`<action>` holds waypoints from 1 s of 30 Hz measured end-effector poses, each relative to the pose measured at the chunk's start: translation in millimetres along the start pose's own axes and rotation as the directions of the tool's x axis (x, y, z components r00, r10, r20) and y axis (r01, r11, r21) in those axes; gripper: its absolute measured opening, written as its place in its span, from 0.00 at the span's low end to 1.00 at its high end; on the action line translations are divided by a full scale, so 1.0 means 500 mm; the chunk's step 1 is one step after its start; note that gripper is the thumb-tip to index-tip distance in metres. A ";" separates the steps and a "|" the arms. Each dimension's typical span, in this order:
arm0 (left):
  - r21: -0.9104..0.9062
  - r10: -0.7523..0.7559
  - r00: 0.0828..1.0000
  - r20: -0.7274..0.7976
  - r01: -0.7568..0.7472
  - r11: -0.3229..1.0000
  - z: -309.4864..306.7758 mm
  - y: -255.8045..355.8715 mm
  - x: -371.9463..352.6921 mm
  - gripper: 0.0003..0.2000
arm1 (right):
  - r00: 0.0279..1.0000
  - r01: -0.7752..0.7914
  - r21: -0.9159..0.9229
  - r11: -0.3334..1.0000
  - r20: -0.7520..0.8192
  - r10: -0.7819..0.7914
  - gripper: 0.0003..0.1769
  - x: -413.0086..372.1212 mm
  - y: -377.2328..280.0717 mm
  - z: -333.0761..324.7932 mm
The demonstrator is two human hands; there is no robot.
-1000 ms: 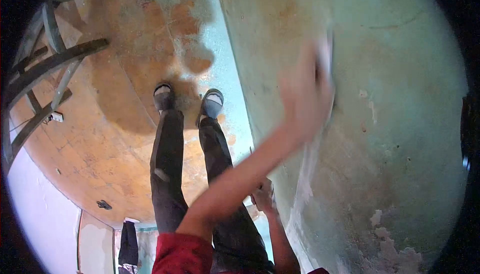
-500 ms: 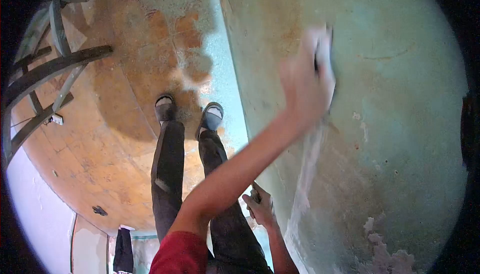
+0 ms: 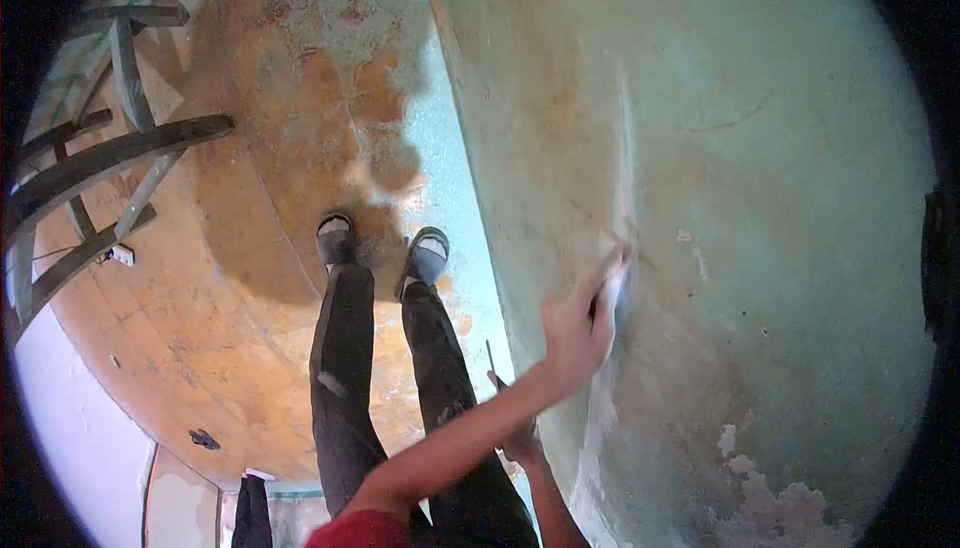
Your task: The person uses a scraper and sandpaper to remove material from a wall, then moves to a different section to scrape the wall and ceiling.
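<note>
Covering most of the right side, the green wall (image 3: 800, 198) rises beside the orange floor (image 3: 250, 348), where a curved wooden frame (image 3: 130, 145) stands well apart from the feet. A pale streak (image 3: 626, 148) runs along the wall. The left hand (image 3: 578, 343) reaches across the body, fingers closed on a flat tool (image 3: 622, 293) held against the streak, probably so its edge bears evenly. Lower, partly behind that forearm, the right hand (image 3: 518, 438) seems to grip a thin tool (image 3: 490, 356), perhaps kept clear of the stroke; its exact grip is hidden.
</note>
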State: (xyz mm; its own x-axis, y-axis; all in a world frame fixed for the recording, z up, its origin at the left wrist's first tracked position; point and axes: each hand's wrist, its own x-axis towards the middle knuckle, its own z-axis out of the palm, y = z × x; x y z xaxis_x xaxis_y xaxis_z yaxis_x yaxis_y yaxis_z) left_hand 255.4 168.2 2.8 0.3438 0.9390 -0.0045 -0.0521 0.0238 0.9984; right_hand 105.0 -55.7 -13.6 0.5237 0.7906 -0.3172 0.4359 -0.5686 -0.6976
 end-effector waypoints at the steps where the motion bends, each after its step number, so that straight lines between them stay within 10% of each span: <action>1: -0.009 -0.101 0.995 -0.004 0.101 0.995 0.008 0.005 0.046 0.12 | 0.844 -0.532 0.249 0.809 0.238 0.482 0.37 0.046 -0.081 -0.053; 2: -0.015 -0.201 0.980 -0.014 0.201 0.980 0.019 0.003 0.107 0.13 | 0.437 -0.898 0.306 0.316 0.545 0.715 0.37 0.070 -0.123 -0.084; 6: 0.067 -0.211 0.977 0.009 0.210 0.975 0.026 0.000 0.070 0.15 | 0.399 -0.916 0.265 0.301 0.517 0.757 0.33 0.033 -0.056 -0.052; 7: -0.035 -0.228 0.972 0.051 0.230 0.973 0.010 0.015 -0.020 0.16 | 0.777 -0.625 0.354 0.696 0.197 0.598 0.26 0.005 -0.037 -0.016; 8: 0.065 0.066 0.998 -0.006 -0.066 0.996 -0.001 -0.009 -0.077 0.16 | 0.760 -0.596 0.107 0.796 0.396 0.516 0.40 -0.032 -0.014 -0.028; 10: 0.097 -0.490 0.828 0.274 0.483 0.870 -0.019 0.022 -0.035 0.14 | 0.814 -0.563 0.124 0.817 0.253 0.523 0.26 -0.069 0.002 -0.010; 12: 0.080 -0.443 0.865 0.235 0.437 0.896 -0.012 0.010 -0.055 0.14 | 0.385 -0.913 0.077 0.402 0.490 0.782 0.29 0.057 -0.100 -0.079; 14: 0.024 -0.334 0.933 0.134 0.333 0.942 0.011 0.010 -0.070 0.13 | 0.401 -0.911 0.125 0.392 0.480 0.780 0.29 -0.070 -0.010 -0.044; 16: -0.004 -0.191 0.981 0.012 0.191 0.982 0.015 0.008 -0.065 0.12 | 0.791 -0.566 0.334 0.754 -0.040 0.611 0.33 -0.200 0.117 0.155; 17: 0.132 0.071 0.997 0.001 -0.071 0.989 -0.005 0.003 -0.083 0.14 | 0.855 -0.510 0.213 0.833 0.230 0.465 0.35 -0.048 -0.003 -0.001; 18: 0.127 0.073 0.997 0.000 -0.072 0.989 -0.004 0.013 -0.047 0.14 | 0.856 -0.509 0.211 0.835 0.225 0.465 0.35 0.010 -0.058 -0.050; 20: 0.150 -0.155 0.987 0.032 0.149 0.977 0.018 0.008 0.072 0.18 | 0.389 -0.916 0.151 0.371 0.550 0.739 0.36 0.046 -0.109 -0.090; 21: 0.151 -0.163 0.985 0.048 0.154 0.976 0.038 -0.040 0.099 0.18 | 0.486 -0.874 0.237 0.425 0.480 0.731 0.37 0.025 -0.092 -0.077; 24: -0.454 -0.475 0.879 0.033 0.436 0.777 0.063 -0.056 -0.001 0.14 | 0.385 -0.917 0.128 0.378 0.533 0.753 0.33 0.085 -0.100 -0.105; 25: -0.724 -0.662 0.747 0.057 0.487 0.488 0.046 0.029 -0.065 0.19 | 0.586 -0.797 0.144 0.587 0.422 0.692 0.29 0.010 -0.049 -0.063; 26: -0.735 -0.648 0.760 0.055 0.470 0.489 0.040 0.018 -0.067 0.19 | 0.757 -0.635 0.126 0.763 0.298 0.581 0.25 -0.061 0.011 -0.026; 28: 0.175 -0.394 0.885 0.247 0.359 0.917 -0.020 0.033 -0.055 0.18 | 0.614 -0.778 0.160 0.607 0.400 0.681 0.28 0.000 -0.057 -0.084; 30: 0.181 -0.370 0.901 0.224 0.335 0.925 -0.007 0.014 -0.031 0.18 | 0.445 -0.891 0.163 0.424 0.503 0.741 0.35 0.032 -0.083 -0.103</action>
State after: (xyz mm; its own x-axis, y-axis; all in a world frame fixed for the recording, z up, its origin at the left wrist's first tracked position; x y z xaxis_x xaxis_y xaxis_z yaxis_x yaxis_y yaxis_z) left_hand 246.5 154.8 9.5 0.5390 0.7610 -0.3611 0.2370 0.2744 0.9320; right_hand 132.9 -31.0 43.4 0.1881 0.0443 -0.9811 -0.4009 -0.9085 -0.1179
